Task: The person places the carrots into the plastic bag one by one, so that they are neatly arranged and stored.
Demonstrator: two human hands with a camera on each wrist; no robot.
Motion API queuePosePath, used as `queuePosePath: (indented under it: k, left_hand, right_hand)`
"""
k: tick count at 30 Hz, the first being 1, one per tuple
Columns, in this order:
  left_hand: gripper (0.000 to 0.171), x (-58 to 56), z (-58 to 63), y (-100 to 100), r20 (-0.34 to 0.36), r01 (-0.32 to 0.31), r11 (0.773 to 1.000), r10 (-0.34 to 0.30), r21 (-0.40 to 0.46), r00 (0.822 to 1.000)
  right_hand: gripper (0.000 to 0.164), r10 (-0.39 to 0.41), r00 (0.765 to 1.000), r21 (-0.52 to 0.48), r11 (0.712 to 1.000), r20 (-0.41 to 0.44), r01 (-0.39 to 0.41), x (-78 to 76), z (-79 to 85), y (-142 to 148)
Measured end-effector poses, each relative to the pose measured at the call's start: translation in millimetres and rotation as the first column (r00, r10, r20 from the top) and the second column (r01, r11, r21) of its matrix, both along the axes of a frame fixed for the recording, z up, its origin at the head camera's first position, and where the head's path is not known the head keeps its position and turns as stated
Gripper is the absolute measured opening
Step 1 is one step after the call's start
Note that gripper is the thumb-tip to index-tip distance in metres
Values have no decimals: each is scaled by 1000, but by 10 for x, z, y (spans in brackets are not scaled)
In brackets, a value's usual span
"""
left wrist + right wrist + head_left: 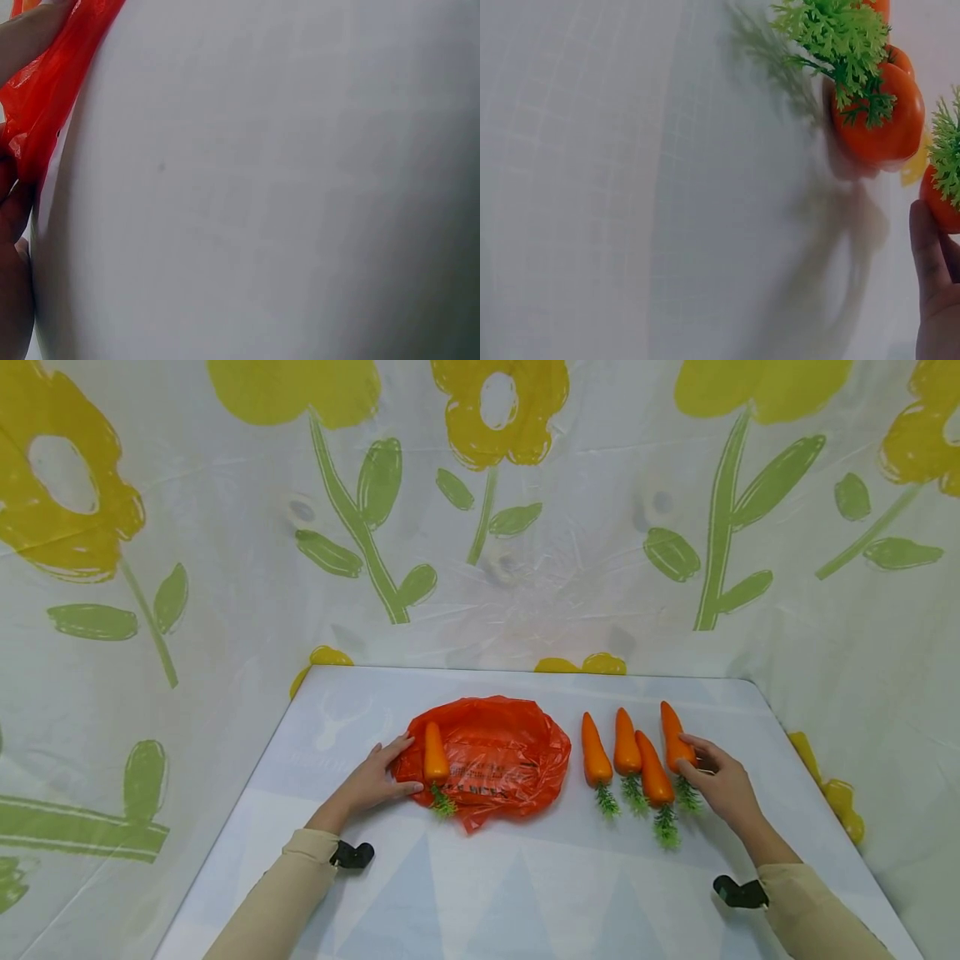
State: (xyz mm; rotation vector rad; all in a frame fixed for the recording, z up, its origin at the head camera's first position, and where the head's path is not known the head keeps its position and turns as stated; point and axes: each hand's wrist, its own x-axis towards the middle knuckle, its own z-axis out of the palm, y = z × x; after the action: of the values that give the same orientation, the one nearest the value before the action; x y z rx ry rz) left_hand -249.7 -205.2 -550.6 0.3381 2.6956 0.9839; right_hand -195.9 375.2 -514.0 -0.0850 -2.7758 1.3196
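A red plastic bag [498, 735] lies spread on the table, with one orange toy carrot [435, 753] on its left part, green leaves toward me. My left hand [378, 777] holds the bag's left edge, thumb on one side and fingers on the other in the left wrist view, where the bag [45, 97] shows only at the corner. To the right, my right hand [723, 783] pinches the rightmost carrot [672, 733] near its leafy end. In the right wrist view, the thumb touches that carrot [941, 210]; the other fingers are mostly hidden.
Between the bag and my right hand lie a left carrot [596, 756], a middle carrot [627, 747] and a nearer carrot [654, 777], close together. The pale table [465, 893] meets a flower-patterned curtain [570, 585] at the back and sides.
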Motion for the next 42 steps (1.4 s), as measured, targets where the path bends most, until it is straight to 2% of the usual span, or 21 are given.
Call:
queuePosePath:
  k: [9,26,42]
  left_hand:
    - [100,-3,2,1,11,-3,1000,3,4,1000]
    - [102,4,0,8,12,0,1000,0,2,1000]
    - [103,7,-10,3,16,-9,1000,9,0,1000]
  right_hand:
    - [61,17,1000,-13,1000,14,-17,8,29,-54]
    - [56,37,999,21,999,-34,-36,5,35,-153]
    - [54,60,996,-30,998,-68,-63,31,56,-314]
